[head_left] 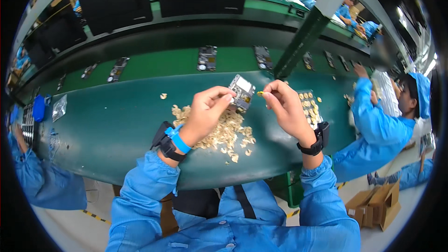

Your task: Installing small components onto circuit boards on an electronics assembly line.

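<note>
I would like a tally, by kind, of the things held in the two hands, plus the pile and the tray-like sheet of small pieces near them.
Circuit board, in the left hand: 1
Small yellow piece, in the right hand: 1
Pile of pale pieces: 1
Tray-like sheet with round pieces: 1
Total: 4

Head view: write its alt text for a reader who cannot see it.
A person's left hand holds a circuit board over a green table; the right hand pinches a small yellow piece nearby. Below lies a heap of pale curved pieces. More boards lie behind; a co-worker in blue is at right.
</note>
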